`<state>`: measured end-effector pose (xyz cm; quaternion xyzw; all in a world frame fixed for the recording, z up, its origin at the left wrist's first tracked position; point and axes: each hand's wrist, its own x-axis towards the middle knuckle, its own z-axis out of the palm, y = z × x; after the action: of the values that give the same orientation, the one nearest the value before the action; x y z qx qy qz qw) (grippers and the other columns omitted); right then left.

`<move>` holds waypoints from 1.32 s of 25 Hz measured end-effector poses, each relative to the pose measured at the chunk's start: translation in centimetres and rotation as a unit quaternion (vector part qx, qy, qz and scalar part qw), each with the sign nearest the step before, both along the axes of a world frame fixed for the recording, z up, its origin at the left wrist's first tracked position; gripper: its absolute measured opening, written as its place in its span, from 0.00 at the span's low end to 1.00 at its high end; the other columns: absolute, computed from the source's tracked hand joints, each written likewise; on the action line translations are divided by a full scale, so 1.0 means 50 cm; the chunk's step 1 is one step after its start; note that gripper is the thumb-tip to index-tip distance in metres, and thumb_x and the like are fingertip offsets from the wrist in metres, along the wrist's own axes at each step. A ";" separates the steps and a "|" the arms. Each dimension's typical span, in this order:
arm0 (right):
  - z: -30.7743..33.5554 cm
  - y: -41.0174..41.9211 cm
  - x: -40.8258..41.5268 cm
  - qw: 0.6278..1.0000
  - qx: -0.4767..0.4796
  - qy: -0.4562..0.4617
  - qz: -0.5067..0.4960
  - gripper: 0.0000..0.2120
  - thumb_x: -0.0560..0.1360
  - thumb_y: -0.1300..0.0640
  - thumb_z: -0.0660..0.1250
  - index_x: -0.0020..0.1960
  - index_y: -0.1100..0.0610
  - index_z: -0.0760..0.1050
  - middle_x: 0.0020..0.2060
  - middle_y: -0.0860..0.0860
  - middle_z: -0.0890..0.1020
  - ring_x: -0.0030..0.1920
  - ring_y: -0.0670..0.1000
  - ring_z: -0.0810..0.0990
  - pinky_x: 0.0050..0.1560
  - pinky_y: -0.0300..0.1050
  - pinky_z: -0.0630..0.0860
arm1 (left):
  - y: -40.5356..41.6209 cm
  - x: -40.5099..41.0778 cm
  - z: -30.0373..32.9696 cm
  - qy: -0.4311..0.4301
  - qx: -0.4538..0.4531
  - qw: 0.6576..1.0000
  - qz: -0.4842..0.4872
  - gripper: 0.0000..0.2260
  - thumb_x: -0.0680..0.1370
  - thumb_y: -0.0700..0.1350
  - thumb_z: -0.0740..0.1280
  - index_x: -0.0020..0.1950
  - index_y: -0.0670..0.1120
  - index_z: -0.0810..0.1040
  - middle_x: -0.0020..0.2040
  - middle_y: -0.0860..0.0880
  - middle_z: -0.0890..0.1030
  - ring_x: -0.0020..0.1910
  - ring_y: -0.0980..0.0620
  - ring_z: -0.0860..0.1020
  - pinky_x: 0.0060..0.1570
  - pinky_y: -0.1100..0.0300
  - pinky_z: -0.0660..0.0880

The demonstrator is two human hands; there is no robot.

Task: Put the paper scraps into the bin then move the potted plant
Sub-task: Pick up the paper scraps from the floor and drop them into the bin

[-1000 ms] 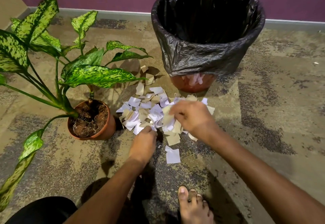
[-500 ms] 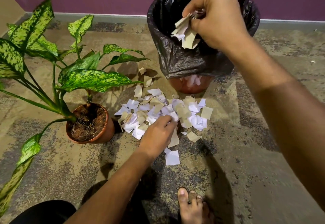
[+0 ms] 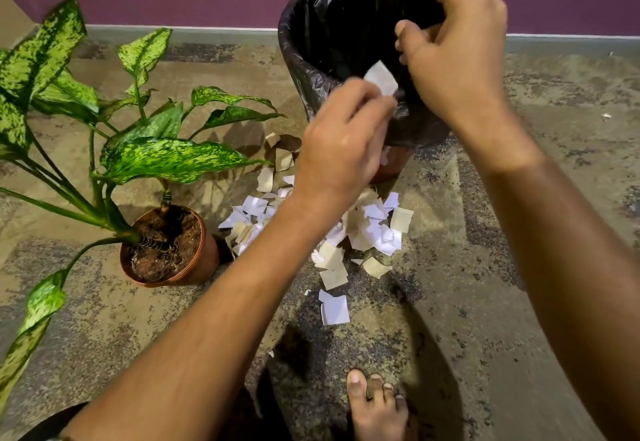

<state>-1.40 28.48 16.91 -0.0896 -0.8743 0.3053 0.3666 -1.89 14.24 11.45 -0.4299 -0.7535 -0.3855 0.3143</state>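
The left hand (image 3: 341, 149) pinches a white scrap (image 3: 381, 78) at the bin (image 3: 311, 45) rim; the mouth lies toward one o'clock. The right hand (image 3: 453, 45) curls over the opening, seemingly empty (partly hidden). The scrap pile (image 3: 360, 229) lies at six o'clock of the bin.

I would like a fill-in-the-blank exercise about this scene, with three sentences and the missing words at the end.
1. The bin is lined with a ____ plastic bag.
2. The left hand lifts a ____ paper scrap toward the bin's rim.
3. The potted plant stands on the floor to the ____ of the pile of paper scraps.

Missing words: black; white; left
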 end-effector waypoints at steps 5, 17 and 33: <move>-0.032 -0.041 0.050 0.991 -0.073 0.112 -0.003 0.12 0.76 0.60 0.63 0.57 0.56 0.78 0.51 0.47 0.82 0.40 0.47 0.83 0.40 0.45 0.81 | 0.062 -0.091 0.085 -0.042 0.031 0.997 0.059 0.05 0.74 0.38 0.67 0.45 0.39 0.82 0.43 0.44 0.80 0.40 0.52 0.77 0.39 0.67 0.71; -0.248 -0.073 0.172 0.982 -0.167 -0.067 0.053 0.11 0.77 0.62 0.64 0.59 0.55 0.78 0.38 0.49 0.82 0.33 0.45 0.80 0.30 0.42 0.79 | 0.063 -0.064 0.043 -0.073 -0.084 0.993 0.046 0.15 0.78 0.46 0.65 0.62 0.42 0.77 0.63 0.46 0.78 0.63 0.48 0.75 0.65 0.56 0.69; -0.485 -0.216 0.264 0.800 0.233 -0.466 0.296 0.39 0.73 0.54 0.72 0.75 0.41 0.52 0.78 0.45 0.50 0.68 0.54 0.65 0.44 0.47 0.79 | -0.292 0.230 -0.363 -0.520 -0.271 0.763 0.271 0.04 0.76 0.46 0.66 0.51 0.51 0.77 0.48 0.51 0.81 0.41 0.52 0.78 0.40 0.60 0.73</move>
<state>11.82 17.66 -7.34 0.1301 -0.9685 0.1070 -0.1834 9.63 -0.36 -6.69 -0.0085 -0.9596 -0.2284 -0.1639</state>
